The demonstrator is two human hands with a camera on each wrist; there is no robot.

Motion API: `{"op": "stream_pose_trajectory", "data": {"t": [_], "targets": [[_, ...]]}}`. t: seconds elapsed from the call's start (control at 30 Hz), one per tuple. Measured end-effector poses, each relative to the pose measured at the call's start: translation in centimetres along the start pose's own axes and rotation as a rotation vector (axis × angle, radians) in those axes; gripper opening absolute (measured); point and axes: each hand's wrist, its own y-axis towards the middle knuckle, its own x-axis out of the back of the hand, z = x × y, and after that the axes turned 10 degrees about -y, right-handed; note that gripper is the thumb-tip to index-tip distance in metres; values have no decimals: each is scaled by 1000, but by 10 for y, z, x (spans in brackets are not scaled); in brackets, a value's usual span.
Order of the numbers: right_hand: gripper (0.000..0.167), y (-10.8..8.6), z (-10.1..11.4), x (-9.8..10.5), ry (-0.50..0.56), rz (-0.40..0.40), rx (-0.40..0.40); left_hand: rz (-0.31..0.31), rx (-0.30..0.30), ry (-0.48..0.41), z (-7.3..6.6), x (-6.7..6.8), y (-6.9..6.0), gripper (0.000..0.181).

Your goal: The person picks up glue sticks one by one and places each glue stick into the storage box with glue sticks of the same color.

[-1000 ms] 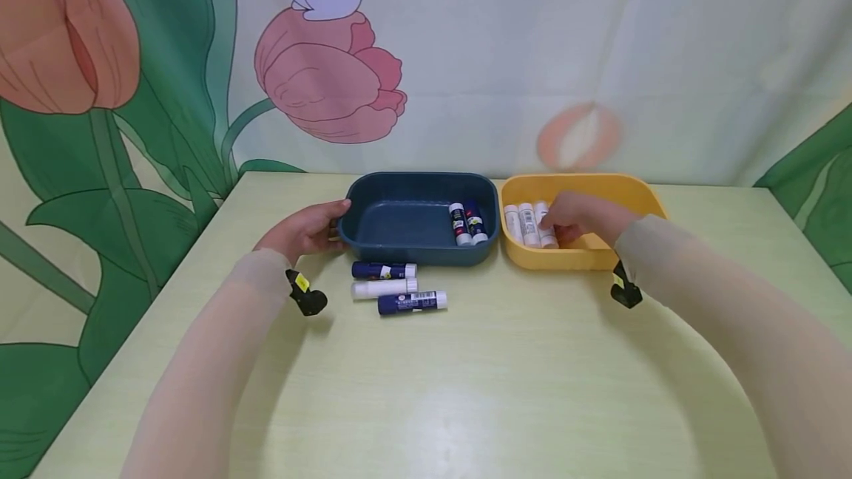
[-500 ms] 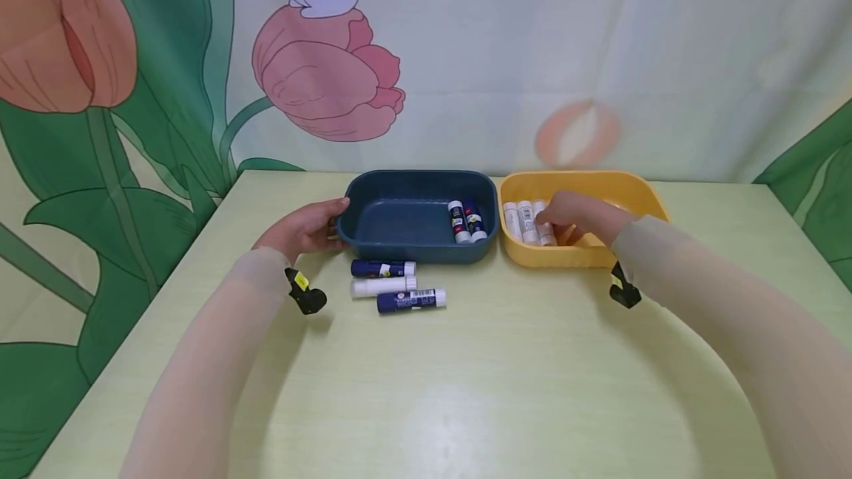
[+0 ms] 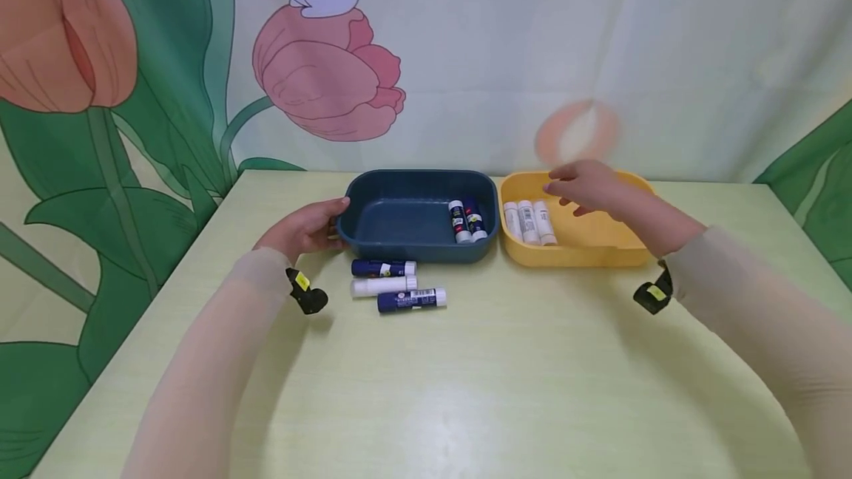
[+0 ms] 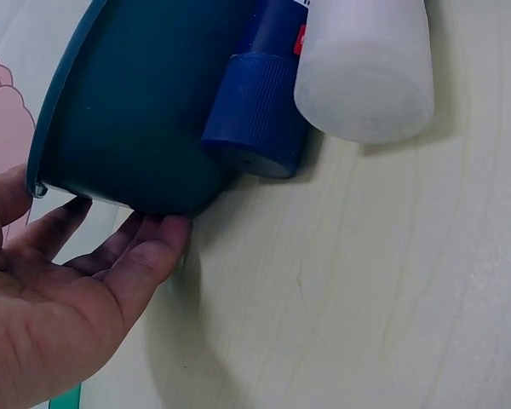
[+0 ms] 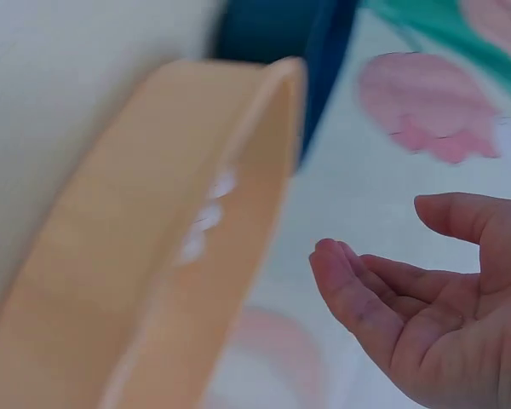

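Note:
My left hand [image 3: 302, 229] touches the left end of a dark blue bin [image 3: 413, 252]; in the left wrist view its fingers [image 4: 149, 260] lie against the outer wall, thumb at the rim. Two navy glue sticks [image 3: 459, 222] stand side by side at that bin's right. Above the yellow bin [image 3: 579, 257], my right hand [image 3: 589, 185] hovers with fingers loosely extended and nothing in them. White glue sticks [image 3: 528, 222] lean in a row at the yellow bin's left side. In front of the blue bin lie a navy glue stick [image 3: 383, 268], a white one [image 3: 384, 286] and another navy one [image 3: 412, 300].
Both bins stand close together near the back edge of a pale wooden table [image 3: 426, 390]. Behind them hangs a printed cloth [image 3: 466, 65] with tulips and a white rabbit.
My right hand has let go of the rightmost white glue stick and risen up and right out of the yellow bin. The left hand keeps its place on the blue bin.

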Motion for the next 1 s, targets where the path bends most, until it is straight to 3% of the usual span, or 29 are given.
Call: {"op": "stream_pose_trajectory", "data": {"t": [0.27,0.43,0.53,0.67,0.8,1.0], "targets": [[52,-47,27,-4,18,-162,134,14,-7,-7,0,0,-2,35],[45,-65,44,-33,12,-272,325,14,-2,-20,0,-2,-2,32],[42,-69,56,-57,-7,-298,425,14,-5,-25,2,-1,-2,32],[42,-67,68,-88,-118,-263,493,15,-13,-21,3,1,-4,30],[45,-58,80,-113,-242,-167,510,19,-13,-19,2,1,-5,29],[48,-40,96,-143,-337,-43,507,17,0,-23,1,-2,-4,31]]}}
